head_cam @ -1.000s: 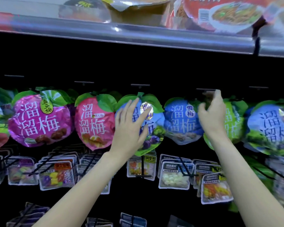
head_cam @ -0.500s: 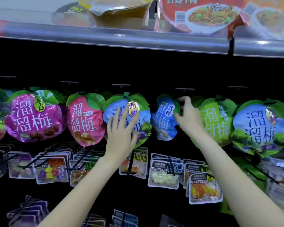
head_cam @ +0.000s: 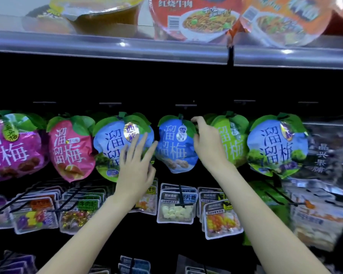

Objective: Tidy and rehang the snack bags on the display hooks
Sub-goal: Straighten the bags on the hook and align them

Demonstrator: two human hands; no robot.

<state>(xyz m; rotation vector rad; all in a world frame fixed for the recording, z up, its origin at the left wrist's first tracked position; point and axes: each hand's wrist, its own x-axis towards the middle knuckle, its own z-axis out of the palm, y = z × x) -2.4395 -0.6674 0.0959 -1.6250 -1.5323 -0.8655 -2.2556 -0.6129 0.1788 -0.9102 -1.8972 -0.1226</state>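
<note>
Right hand [head_cam: 207,143] has slid left, fingers now pinching the small blue bag [head_cam: 174,149]; left hand [head_cam: 136,165] rests flat, released; row's mostly tidy.

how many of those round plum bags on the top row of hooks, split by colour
Counting only the front bag on each hook:
magenta bag: 1
pink bag: 1
blue bags: 3
green bag: 1
Total: 6

The left hand lies over one blue bag; the right hand is between the middle blue bag and the green one.
</note>
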